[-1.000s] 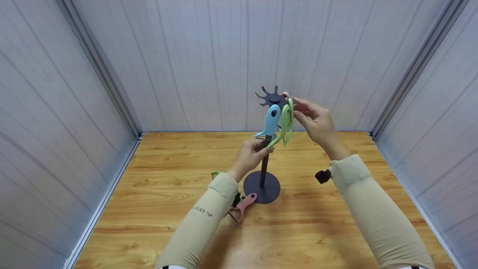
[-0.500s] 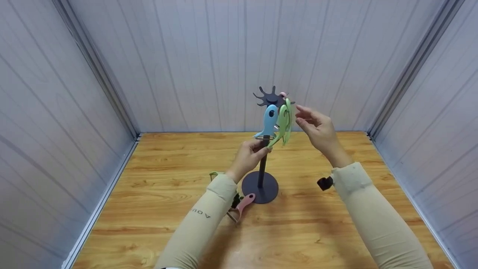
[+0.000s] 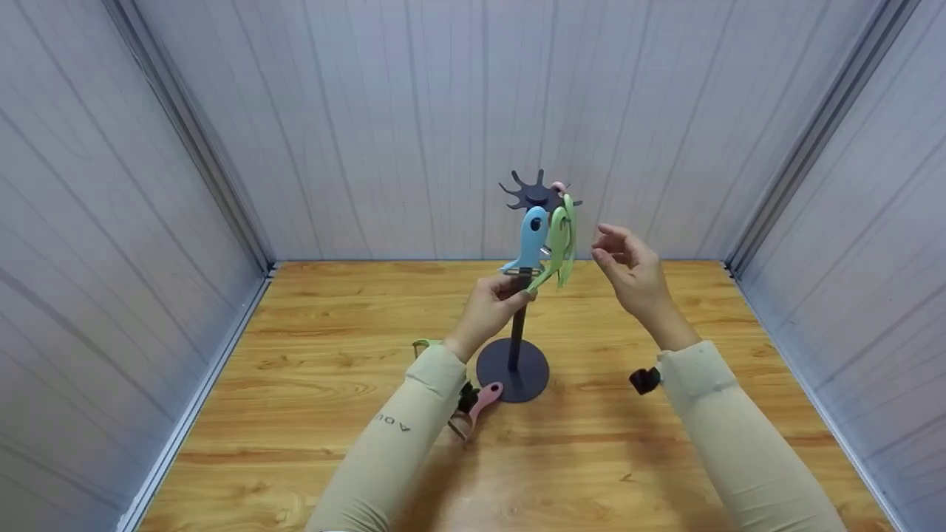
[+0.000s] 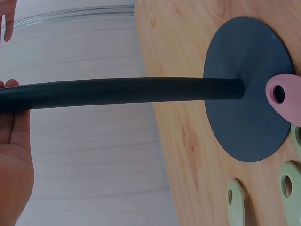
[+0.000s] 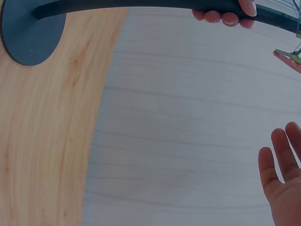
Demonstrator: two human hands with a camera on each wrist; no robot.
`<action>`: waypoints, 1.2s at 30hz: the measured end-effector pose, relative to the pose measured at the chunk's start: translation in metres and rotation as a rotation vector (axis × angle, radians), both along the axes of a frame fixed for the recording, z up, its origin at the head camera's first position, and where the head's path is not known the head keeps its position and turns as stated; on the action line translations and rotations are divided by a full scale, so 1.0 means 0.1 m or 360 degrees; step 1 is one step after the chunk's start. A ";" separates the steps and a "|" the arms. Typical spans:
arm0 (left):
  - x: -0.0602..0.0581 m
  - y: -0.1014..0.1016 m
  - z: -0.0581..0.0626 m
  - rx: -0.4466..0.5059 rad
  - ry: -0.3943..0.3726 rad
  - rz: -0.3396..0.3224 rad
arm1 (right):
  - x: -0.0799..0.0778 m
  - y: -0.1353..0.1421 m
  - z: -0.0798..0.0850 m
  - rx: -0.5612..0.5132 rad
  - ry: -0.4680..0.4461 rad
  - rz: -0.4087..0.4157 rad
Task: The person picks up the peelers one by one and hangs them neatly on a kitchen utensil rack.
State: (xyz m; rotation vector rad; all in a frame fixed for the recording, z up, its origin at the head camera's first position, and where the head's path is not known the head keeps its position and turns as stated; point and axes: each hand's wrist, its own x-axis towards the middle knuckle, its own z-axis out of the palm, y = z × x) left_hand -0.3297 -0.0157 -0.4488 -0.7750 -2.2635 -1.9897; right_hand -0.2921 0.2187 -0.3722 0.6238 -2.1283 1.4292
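My left hand (image 3: 489, 307) grips the dark pole (image 4: 127, 92) of an upright stand, just below its hook wheel (image 3: 533, 193). From the hooks hang a blue peeler (image 3: 532, 240), a green peeler (image 3: 557, 236) and another green one (image 3: 570, 244) close beside it. A pink peeler (image 3: 558, 188) hangs behind, mostly hidden. To the right of the hanging peelers is my right hand (image 3: 637, 279), apart from them and holding nothing, its fingers loosely bent. In the right wrist view, my left fingers (image 5: 221, 18) wrap the pole.
The stand's round base (image 3: 533, 377) sits on the wooden table (image 3: 591, 458). A pink peeler (image 3: 485, 399) lies against the base's front left edge. Green peelers (image 4: 291, 188) lie nearby, partly hidden by my left forearm in the head view. Panel walls (image 3: 443, 133) enclose the table.
My right hand has let go of the outer green peeler, which now hangs from the hook, and has drawn back right and down. My left hand stays on the pole.
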 end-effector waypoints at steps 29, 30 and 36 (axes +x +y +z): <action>0.34 -0.67 -0.06 -0.0208 -0.0038 -0.0042 | 0.08 -0.18 -0.48 0.0096 -0.0256 0.0211; 0.35 -0.70 -0.09 -0.0228 -0.0043 -0.0040 | 0.08 -0.20 -0.50 0.0096 -0.0264 0.0228; 0.34 -0.83 -0.43 -0.0333 -0.0086 0.0009 | 0.07 -0.32 -0.59 0.0116 -0.0314 0.0317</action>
